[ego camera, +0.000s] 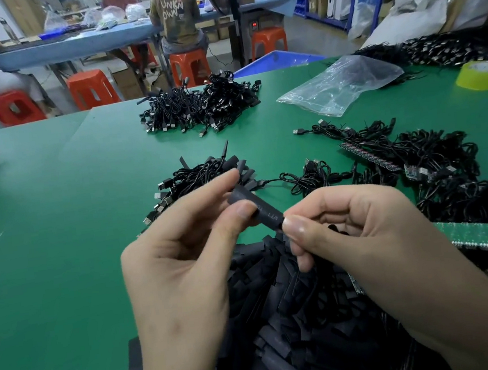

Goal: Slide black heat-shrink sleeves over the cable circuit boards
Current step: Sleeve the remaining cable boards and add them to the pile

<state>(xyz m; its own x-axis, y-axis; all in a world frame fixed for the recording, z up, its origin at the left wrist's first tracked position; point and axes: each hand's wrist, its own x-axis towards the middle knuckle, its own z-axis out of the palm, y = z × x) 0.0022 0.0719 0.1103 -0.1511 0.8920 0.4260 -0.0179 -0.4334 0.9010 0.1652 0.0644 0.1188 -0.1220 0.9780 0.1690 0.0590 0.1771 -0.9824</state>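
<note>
Above the green surface (56, 206), the left hand (183, 252) pinches a short black heat-shrink sleeve (254, 203) between thumb and forefinger, and the right hand (363, 232) pinches its near end. A thin black cable (269, 181) leaves the far end. A heap of loose black sleeves (280, 302) lies below, partly hidden by both hands. Behind sits a bundle of black USB cables (199, 176). To the right are a green circuit-board strip (486, 236), a clear plastic bag (341, 85) and a yellow tape roll (482, 75).
</note>
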